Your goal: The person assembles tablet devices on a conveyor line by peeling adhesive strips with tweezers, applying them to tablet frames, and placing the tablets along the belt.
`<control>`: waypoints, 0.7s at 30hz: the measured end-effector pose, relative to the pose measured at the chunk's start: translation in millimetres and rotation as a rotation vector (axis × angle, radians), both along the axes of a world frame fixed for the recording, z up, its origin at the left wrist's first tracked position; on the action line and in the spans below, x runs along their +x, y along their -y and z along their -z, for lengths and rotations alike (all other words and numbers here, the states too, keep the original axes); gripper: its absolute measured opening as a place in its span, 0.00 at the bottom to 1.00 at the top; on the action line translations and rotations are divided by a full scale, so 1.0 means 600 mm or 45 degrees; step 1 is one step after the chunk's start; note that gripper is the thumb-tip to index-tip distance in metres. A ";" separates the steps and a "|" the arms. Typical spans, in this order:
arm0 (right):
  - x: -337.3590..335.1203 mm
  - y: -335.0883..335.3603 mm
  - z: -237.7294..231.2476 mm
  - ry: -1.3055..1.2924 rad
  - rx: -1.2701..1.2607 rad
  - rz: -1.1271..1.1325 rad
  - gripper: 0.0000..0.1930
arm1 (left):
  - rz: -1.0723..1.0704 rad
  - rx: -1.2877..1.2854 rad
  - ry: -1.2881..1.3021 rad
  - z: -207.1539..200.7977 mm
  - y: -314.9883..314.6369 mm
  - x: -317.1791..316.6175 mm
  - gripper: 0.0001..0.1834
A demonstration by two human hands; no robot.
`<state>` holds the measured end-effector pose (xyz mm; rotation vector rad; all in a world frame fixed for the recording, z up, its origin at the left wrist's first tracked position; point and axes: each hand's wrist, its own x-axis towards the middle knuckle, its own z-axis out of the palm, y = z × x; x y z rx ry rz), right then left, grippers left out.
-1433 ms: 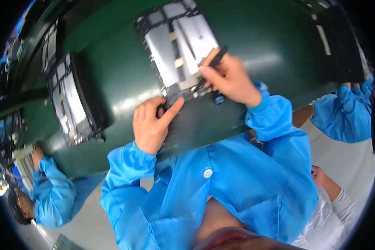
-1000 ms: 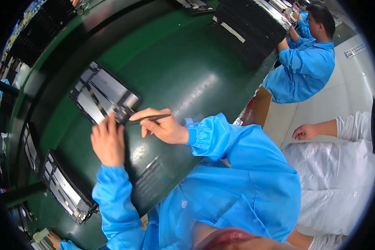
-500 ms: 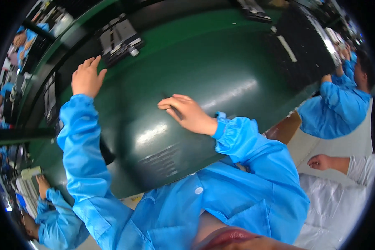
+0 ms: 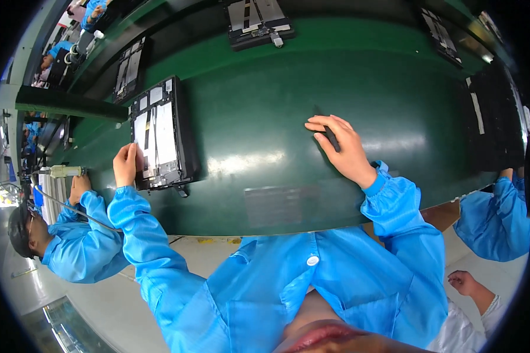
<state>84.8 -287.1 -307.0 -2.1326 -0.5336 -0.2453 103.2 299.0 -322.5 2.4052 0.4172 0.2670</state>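
Observation:
My left hand (image 4: 125,166) is closed on the near left edge of a thick black tray (image 4: 186,138). In that tray lies an opened, tablet-like device (image 4: 166,132) with silvery-white cells, dark strips and a small circuit board along its near end. The tray rests slightly tilted on the green bench, left of centre. My right hand (image 4: 348,152) hovers over or rests on the bench at centre right, its fingers curled round a slim black tool (image 4: 331,139). The tool's tip points away from me, and its exact kind is hard to make out.
Similar trayed devices sit on the bench (image 4: 259,82): one at the far middle (image 4: 259,20), one at the far left (image 4: 129,67), one at far right (image 4: 440,35). A dark post (image 4: 70,105) crosses at left. A black panel (image 4: 494,117) stands right. Co-workers (image 4: 85,247) flank me.
My left hand, earlier open and off the trays, now grips one tray's edge. The view has swung left. My right hand still holds the black tool.

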 end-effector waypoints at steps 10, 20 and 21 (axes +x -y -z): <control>0.005 0.011 -0.005 -0.167 0.226 0.028 0.16 | 0.354 -0.696 0.199 -0.159 0.249 0.006 0.15; 0.026 0.047 0.038 -0.233 0.920 0.202 0.22 | 0.634 -1.125 0.030 -0.008 0.595 0.004 0.22; 0.024 0.053 0.027 -0.345 0.966 0.224 0.24 | 0.624 -1.128 0.023 -0.011 0.590 -0.001 0.22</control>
